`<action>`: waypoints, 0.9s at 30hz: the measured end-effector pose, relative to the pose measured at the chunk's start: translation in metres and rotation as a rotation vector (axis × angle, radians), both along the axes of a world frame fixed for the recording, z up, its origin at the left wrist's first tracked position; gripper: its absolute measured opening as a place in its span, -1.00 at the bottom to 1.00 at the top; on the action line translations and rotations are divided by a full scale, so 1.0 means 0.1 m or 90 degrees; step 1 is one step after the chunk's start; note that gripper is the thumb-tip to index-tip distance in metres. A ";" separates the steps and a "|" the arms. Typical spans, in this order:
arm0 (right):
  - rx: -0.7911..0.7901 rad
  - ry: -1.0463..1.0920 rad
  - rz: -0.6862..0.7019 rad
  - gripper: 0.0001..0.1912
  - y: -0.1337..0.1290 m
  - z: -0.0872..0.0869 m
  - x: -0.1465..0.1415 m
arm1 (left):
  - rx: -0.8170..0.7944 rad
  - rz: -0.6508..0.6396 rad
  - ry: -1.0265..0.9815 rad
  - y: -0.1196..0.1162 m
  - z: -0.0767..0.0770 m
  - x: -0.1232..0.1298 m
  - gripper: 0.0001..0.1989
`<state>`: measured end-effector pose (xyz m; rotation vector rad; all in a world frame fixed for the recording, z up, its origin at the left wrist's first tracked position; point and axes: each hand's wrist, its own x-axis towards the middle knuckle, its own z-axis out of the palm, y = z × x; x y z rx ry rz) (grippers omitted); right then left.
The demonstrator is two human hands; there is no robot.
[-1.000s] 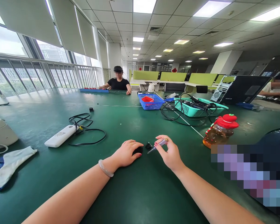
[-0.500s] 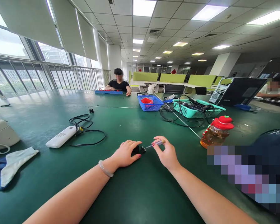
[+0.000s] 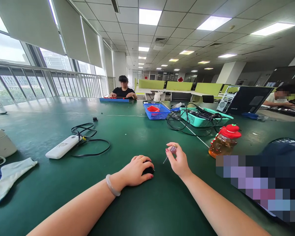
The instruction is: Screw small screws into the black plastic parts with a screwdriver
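Observation:
My left hand [image 3: 139,169] is curled over a small black object [image 3: 148,170] on the green table. The object has a rounded outline, and most of it is under my palm and fingers, so its kind cannot be told. To the right, my right hand [image 3: 178,161] grips a small screwdriver [image 3: 172,149] by its clear purplish handle. Its thin metal shaft points down and to the left, with the tip apart from the black object.
A white power strip [image 3: 64,147] with a black cord lies at left, near a glove [image 3: 13,177]. A red-lidded bottle [image 3: 222,146] stands at right. Farther back are a blue basket [image 3: 157,115] and a turquoise basket [image 3: 199,122] with cables. A person [image 3: 123,90] sits across the table.
The screwdriver has come away from the black object, and its shaft now tilts more steeply downward. My left hand has turned the object and shifted slightly right and nearer to me.

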<state>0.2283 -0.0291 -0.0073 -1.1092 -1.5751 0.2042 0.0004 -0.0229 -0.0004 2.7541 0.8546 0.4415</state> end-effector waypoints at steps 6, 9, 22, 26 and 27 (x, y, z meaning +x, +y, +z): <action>0.020 -0.161 0.061 -0.85 -0.13 0.10 -0.13 | 0.028 0.027 0.029 0.04 -0.01 0.00 -0.74; 0.026 -0.155 0.053 -0.85 -0.12 0.09 -0.13 | 0.051 0.028 0.054 0.02 -0.01 -0.03 -0.74; 0.033 -0.127 0.024 -0.86 -0.11 0.05 -0.12 | 0.034 0.220 0.119 -0.59 0.10 -1.71 -0.76; 0.031 -0.131 0.015 -0.86 -0.11 0.05 -0.13 | 0.089 0.309 0.134 -0.52 0.02 -2.29 -0.69; 0.030 -0.132 0.011 -0.86 -0.11 0.05 -0.13 | 0.103 0.327 0.128 -0.50 0.00 -2.38 -0.68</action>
